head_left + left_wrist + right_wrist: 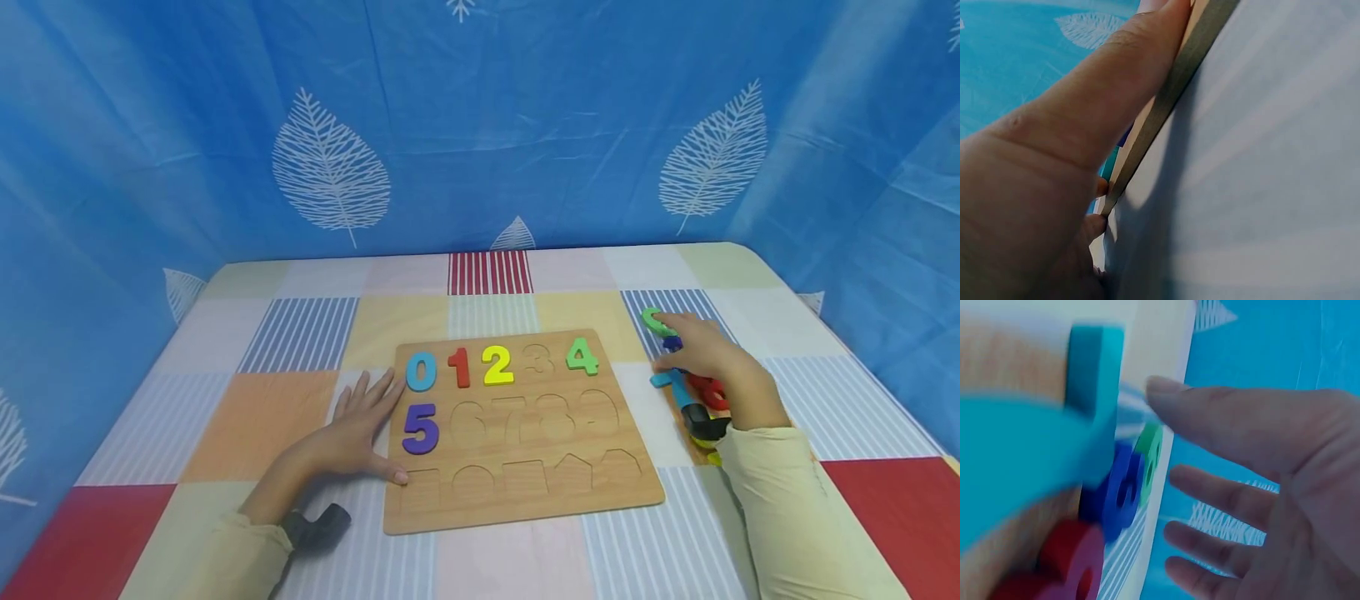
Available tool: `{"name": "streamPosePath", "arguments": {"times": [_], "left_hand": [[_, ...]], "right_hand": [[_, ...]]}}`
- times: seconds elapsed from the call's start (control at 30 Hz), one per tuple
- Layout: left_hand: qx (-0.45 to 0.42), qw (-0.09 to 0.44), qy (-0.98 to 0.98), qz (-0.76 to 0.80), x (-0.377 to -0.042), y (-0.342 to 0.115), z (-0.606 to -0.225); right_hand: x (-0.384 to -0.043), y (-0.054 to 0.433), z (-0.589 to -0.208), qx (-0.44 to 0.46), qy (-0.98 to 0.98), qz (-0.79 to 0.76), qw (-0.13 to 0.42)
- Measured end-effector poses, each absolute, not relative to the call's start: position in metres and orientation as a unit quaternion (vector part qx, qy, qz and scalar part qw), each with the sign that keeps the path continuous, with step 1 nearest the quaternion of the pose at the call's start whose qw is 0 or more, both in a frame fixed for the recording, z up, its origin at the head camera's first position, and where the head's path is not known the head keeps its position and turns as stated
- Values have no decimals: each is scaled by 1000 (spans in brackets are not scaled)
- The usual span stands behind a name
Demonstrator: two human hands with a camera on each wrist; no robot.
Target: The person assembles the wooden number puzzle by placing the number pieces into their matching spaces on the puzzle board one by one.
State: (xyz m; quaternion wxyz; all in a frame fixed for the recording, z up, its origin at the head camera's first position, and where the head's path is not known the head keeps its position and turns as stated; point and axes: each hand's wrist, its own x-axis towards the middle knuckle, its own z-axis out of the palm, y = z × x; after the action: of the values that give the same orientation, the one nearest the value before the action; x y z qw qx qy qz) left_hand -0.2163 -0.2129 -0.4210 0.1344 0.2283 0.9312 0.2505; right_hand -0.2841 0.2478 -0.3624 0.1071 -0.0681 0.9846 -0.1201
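My left hand (pixel 356 433) lies at the left edge of a wooden number board (pixel 483 458), fingers spread and thumb on its lower left corner. Seated in the board are a blue 0 (pixel 412 372), red 1 (pixel 461 368), yellow 2 (pixel 498 379), green 4 (pixel 582 356) and purple 5 (pixel 429 430). My right hand (pixel 701 346) hovers over loose pieces at the right, thumb and fingers apart with nothing between them. Nearest its fingertips are a green piece (pixel 649 318) and a dark blue piece (pixel 1110 500). A light blue 7-shaped piece (pixel 681 387) lies below the thumb.
Red pieces (pixel 716 397) and a yellow piece (pixel 703 444) are partly hidden under the right wrist. The board's 3 recess (pixel 537 358) and lower outlines hold no pieces. A patchwork cloth (pixel 405 317) covers the table; a blue leaf-print curtain (pixel 480 167) hangs behind.
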Motion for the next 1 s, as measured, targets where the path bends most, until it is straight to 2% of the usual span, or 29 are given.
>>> {"name": "streamPosePath", "arguments": {"times": [0.37, 1.0], "left_hand": [[236, 126, 931, 249, -217, -215, -423], [230, 132, 932, 246, -218, -214, -422]], "right_hand": [[-281, 262, -360, -29, 978, -129, 160], [-282, 266, -367, -30, 978, -126, 162]]}}
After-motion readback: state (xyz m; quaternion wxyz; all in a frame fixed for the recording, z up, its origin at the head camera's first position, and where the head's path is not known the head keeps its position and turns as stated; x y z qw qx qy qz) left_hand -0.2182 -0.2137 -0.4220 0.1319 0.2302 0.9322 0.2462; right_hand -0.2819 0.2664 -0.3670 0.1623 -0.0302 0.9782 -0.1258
